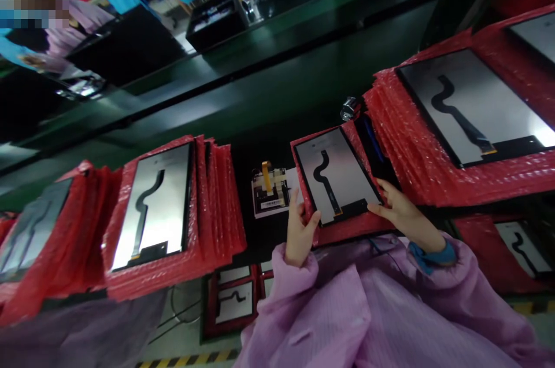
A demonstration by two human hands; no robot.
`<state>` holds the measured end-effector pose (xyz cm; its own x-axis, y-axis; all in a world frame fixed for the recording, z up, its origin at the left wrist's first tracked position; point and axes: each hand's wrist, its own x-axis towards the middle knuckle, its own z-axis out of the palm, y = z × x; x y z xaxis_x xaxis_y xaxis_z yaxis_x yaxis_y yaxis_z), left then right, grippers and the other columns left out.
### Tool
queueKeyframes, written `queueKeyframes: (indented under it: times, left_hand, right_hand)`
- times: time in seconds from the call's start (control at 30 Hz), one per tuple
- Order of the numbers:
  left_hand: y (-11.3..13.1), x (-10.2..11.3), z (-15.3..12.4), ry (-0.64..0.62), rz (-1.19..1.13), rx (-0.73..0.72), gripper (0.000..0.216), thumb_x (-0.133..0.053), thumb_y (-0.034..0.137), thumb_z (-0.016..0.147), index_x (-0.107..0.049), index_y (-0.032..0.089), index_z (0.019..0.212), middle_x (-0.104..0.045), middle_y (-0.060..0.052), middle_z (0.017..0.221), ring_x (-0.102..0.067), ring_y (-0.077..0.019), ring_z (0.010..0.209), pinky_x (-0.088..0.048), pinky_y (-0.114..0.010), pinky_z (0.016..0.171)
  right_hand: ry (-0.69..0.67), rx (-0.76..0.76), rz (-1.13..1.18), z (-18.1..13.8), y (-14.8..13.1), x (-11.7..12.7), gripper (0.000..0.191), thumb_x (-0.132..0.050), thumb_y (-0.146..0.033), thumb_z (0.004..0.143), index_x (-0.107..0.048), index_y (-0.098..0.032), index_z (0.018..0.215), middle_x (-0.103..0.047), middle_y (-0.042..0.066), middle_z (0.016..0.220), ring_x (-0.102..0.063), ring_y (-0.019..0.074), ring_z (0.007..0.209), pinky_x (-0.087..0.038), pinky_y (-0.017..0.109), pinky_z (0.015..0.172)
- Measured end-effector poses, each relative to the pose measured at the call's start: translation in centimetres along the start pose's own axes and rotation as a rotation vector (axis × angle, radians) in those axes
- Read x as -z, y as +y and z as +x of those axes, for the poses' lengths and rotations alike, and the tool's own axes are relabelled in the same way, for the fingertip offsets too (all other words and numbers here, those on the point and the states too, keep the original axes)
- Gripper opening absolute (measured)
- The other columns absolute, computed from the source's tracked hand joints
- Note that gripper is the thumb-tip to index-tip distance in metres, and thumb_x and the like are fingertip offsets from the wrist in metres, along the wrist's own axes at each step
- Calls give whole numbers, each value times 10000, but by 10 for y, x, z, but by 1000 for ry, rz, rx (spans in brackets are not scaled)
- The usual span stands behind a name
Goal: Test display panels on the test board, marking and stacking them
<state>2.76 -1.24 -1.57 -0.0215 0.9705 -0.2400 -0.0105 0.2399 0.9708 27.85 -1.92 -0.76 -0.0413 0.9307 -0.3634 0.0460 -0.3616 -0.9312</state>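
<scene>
In front of me a tablet-sized display panel (347,168) lies back side up on a red bubble-wrap sheet (347,232). A dark curved ribbon cable (326,180) runs over its silvery back. My left hand (300,230) grips the left edge of panel and sheet, thumb near the lower left corner. At the lower right corner, my right hand (396,210) pinches the edge, thumb on top and some fingertips hidden. Left of the panel is a small circuit assembly (271,191) with an orange flex strip (266,177).
Red-wrapped stacks of panels stand at left (217,200) and right (390,131). More panels lie in a low tray (234,303) below. A shiny metal object (350,109) sits behind my panel. Across the green bench (277,76), people work beside black bins (214,21).
</scene>
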Motion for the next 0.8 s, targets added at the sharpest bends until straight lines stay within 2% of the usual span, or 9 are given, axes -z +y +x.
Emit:
queueKeyframes:
  times: [0.07, 0.17, 0.27, 0.4, 0.5, 0.57, 0.63, 0.73, 0.8]
  left_hand:
    - [-2, 1, -3, 52, 209, -121, 767, -725, 394, 887, -364, 244, 1547, -683, -111, 1268, -717, -216, 1099, -565, -388, 1016]
    - [-3, 1, -8, 142, 583, -358, 412, -610, 312, 964, -603, 236, 1369, -645, -113, 1263, -658, -239, 1166, -533, -422, 1056]
    - [-6, -2, -13, 197, 797, -550, 291, -561, 256, 991, -694, 218, 1247, -617, -123, 1212, -617, -244, 1132, -538, -428, 1016]
    - [-12, -6, -17, 238, 940, -626, 283, -549, 218, 1001, -710, 191, 1232, -585, -145, 1230, -571, -247, 1064, -534, -435, 963]
    - [-8, -1, -17, 254, 978, -633, 267, -585, 223, 986, -719, 212, 1218, -579, -135, 1231, -558, -246, 1035, -521, -444, 955]
    - [0, 9, -13, 278, 951, -660, 250, -605, 246, 977, -722, 232, 1198, -593, -121, 1205, -569, -248, 1036, -512, -449, 963]
    - [13, 25, -1, 341, 906, -691, 239, -594, 263, 980, -721, 243, 1181, -612, -112, 1171, -588, -255, 1074, -500, -457, 999]
    - [31, 51, 27, 468, 902, -705, 276, -556, 251, 978, -702, 223, 1212, -610, -128, 1206, -585, -272, 1179, -472, -475, 1087]
    - [40, 66, 48, 447, 921, -665, 380, -494, 173, 958, -659, 207, 1298, -552, -146, 1355, -574, -269, 1258, -472, -468, 1121]
  right_hand:
    - [30, 31, -129, 6, 5, 2, 797, -704, -478, 814, -405, -205, 1501, -562, 142, 1481, -602, 284, 1329, -478, 540, 1158]
    - [96, 112, -385, 9, 8, 1, 734, -672, -467, 843, -459, -194, 1490, -581, 148, 1459, -595, 307, 1338, -474, 556, 1157]
    - [114, 239, -633, 7, 4, -5, 652, -615, -417, 895, -484, -164, 1481, -569, 166, 1464, -565, 314, 1372, -491, 539, 1144]
    - [147, 306, -1029, -2, -12, -11, 573, -575, -411, 949, -527, -115, 1437, -650, 181, 1281, -691, 311, 1123, -618, 467, 890]
    - [225, 338, -1315, -12, -37, -14, 537, -588, -412, 957, -564, -100, 1394, -668, 148, 1127, -690, 299, 973, -607, 413, 704]
    - [189, 442, -1375, -14, -60, -16, 532, -600, -392, 959, -550, -112, 1409, -669, 129, 1127, -671, 286, 991, -601, 403, 731]
    - [69, 556, -1353, -7, -82, -21, 532, -596, -372, 967, -525, -121, 1431, -664, 125, 1197, -659, 274, 1036, -600, 409, 819]
    - [-105, 629, -1278, 24, -106, -35, 490, -548, -340, 993, -520, -128, 1434, -648, 125, 1268, -649, 270, 1095, -575, 433, 938]
    - [-147, 631, -1235, 54, -112, -47, 468, -534, -319, 996, -538, -119, 1419, -632, 133, 1310, -622, 285, 1183, -538, 453, 1028]
